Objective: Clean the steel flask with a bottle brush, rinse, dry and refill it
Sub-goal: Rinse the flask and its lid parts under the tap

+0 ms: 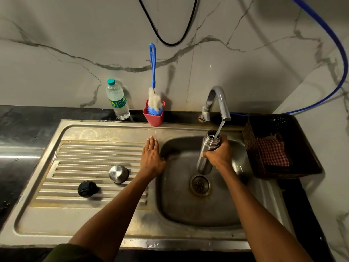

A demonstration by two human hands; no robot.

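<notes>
I read right hand [220,154] wrapped round steel flask [207,152] mid-body under tap [217,103] | left hand [152,157] flat, empty | wet steel likely slippery, heavier filling; I'd hold mid-body

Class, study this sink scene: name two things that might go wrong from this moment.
1. The right hand holds the steel flask tilted under the tap; once full, water may overflow onto the fingers and make the wet steel slippery.
2. The steel cap and black stopper sit loose on the ridged drainboard near the left hand, which might knock them.
</notes>
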